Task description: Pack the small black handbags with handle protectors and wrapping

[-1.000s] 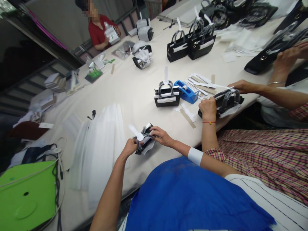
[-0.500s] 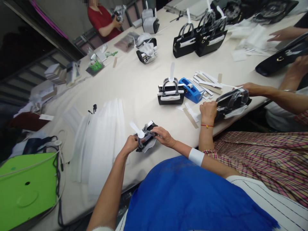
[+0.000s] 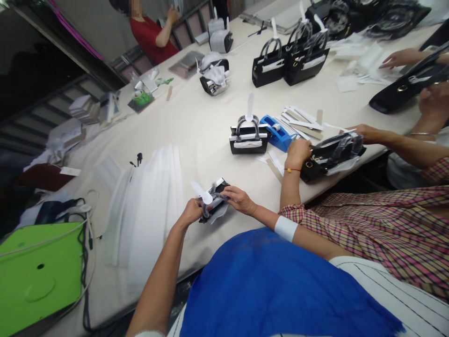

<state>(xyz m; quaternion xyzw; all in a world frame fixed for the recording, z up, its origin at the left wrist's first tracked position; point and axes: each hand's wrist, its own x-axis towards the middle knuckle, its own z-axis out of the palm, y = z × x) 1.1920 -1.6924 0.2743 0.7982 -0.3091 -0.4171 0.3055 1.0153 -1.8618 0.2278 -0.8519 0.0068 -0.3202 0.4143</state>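
The left hand (image 3: 191,210) and right hand (image 3: 240,200) grip a small black handbag (image 3: 212,214) between them, the left closed at one end and the right with its fingers on the handle side. A white tag (image 3: 202,193) sticks out from the bag's handles, close to the left hand. White translucent sheets (image 3: 150,210) lie on the surface (image 3: 196,135) just left of the left hand. Beyond the right hand, a second black handbag (image 3: 249,146) stands upright beside a blue tape dispenser (image 3: 277,132). To the right of the right hand, a co-worker's hand (image 3: 299,150) touches another black handbag (image 3: 315,164).
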